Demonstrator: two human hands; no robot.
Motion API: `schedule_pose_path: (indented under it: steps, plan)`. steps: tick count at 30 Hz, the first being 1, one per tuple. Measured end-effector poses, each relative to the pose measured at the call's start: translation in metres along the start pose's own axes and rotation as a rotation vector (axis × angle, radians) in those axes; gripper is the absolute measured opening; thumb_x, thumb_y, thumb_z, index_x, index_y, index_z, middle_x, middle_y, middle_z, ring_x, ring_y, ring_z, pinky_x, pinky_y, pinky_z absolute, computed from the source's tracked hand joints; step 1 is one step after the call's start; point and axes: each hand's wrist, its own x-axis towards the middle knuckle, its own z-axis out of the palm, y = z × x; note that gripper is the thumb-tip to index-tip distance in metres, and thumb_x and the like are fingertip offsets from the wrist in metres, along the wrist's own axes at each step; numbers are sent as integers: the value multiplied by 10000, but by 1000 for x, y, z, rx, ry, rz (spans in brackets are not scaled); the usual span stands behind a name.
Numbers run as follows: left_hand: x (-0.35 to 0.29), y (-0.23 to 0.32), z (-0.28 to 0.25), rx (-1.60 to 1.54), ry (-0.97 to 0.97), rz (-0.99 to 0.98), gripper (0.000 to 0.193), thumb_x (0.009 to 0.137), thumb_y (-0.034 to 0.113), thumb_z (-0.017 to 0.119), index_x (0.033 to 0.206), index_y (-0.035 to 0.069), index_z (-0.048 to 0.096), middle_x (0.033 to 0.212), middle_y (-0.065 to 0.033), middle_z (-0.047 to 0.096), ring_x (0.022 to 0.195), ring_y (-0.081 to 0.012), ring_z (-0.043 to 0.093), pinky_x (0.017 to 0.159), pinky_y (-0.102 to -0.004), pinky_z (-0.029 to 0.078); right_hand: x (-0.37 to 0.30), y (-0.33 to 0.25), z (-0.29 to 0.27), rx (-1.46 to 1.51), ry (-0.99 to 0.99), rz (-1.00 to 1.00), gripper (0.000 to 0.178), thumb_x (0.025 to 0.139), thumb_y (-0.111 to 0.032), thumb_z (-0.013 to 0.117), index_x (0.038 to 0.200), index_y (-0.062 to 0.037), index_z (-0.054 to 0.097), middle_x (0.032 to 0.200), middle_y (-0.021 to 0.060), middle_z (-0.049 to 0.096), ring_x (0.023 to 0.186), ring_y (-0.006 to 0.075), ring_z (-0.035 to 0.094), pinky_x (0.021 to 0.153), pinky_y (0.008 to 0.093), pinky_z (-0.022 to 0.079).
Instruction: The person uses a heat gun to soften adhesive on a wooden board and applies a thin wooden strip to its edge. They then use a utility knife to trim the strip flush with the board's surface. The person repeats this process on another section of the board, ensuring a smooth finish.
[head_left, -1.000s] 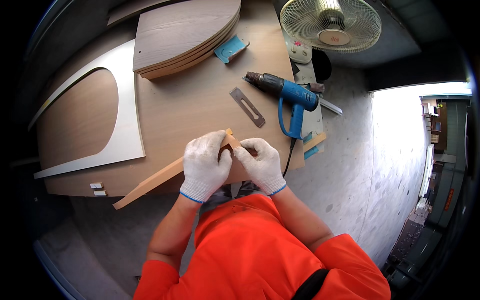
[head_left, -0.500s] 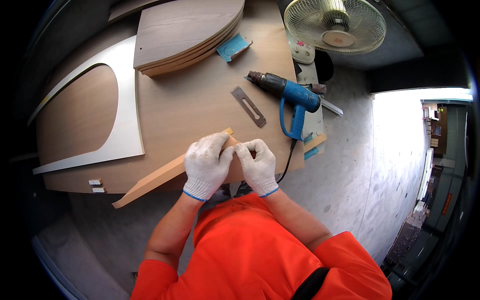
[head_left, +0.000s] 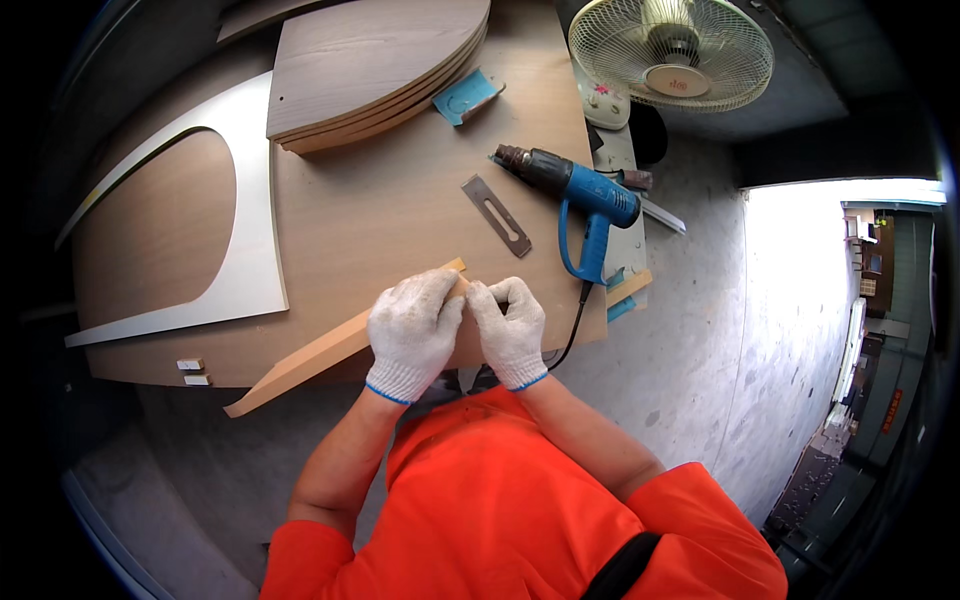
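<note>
A long light-brown wooden strip [head_left: 310,357] slants over the near edge of the workbench, its lower left end sticking out past it. My left hand [head_left: 412,335], in a white knit glove, is wrapped round the strip near its upper right end. Close beside it, my gloved right hand [head_left: 512,335] is closed in a pinch, its fingertips at the strip's end. Whatever lies between those fingertips is hidden. Beyond the hands, a slotted metal plane blade [head_left: 476,188] lies flat on the bench. A blue heat gun [head_left: 590,195] rests to its right, nozzle pointing left.
At the back sits a stack of curved wood panels [head_left: 370,65] with blue sandpaper [head_left: 463,98] beside it. A white frame with a rounded cutout [head_left: 255,220] lies left. Two small white blocks [head_left: 191,365] are at the near left edge. A fan [head_left: 672,50] stands back right.
My right hand has shifted slightly left and up, still pinched by the strip's end. The left hand and the strip have hardly moved.
</note>
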Motion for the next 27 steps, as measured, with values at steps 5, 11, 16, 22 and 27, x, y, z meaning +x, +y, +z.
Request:
schedule_pose_path:
  steps: [5, 11, 16, 22, 27]
  plan:
    - [0, 0, -1, 26, -12, 16, 294, 862, 125, 808, 1144, 51, 774, 1105, -143, 801, 1010, -349, 767, 893, -447, 597, 1, 3, -5, 139, -67, 121, 224, 1002, -178, 823, 892, -23, 706, 823, 14, 713, 776, 71, 628, 709, 281, 538]
    - [-3, -3, 5, 37, 6, 6, 335, 831, 104, 808, 1159, 47, 766, 1104, -146, 800, 998, -351, 770, 892, -452, 606, 3, 2, -13, 2, -150, 9, 182, 1005, -168, 817, 1003, -12, 724, 931, 55, 745, 853, 90, 673, 781, 284, 570]
    - [-3, -6, 4, 27, 35, 68, 336, 814, 62, 784, 1149, 42, 767, 1099, -156, 799, 985, -353, 773, 886, -450, 610, -1, 1, -7, -87, -104, -91, 207, 1007, -194, 813, 979, -20, 707, 901, 90, 733, 820, 129, 687, 762, 312, 572]
    - [-2, -3, 4, 17, 46, 74, 347, 792, 44, 767, 1139, 31, 762, 1088, -172, 797, 983, -366, 771, 884, -457, 612, 0, 4, 1, -132, -35, -134, 286, 1016, -256, 807, 909, -26, 676, 834, 106, 713, 750, 163, 675, 707, 351, 560]
    - [-1, 2, -1, 2, -12, 52, 422, 789, 190, 825, 1172, 32, 751, 1079, -174, 787, 978, -367, 767, 881, -459, 608, 21, -3, 0, -91, -109, 92, 351, 1045, -331, 762, 881, -27, 699, 721, 102, 685, 716, 171, 666, 681, 363, 546]
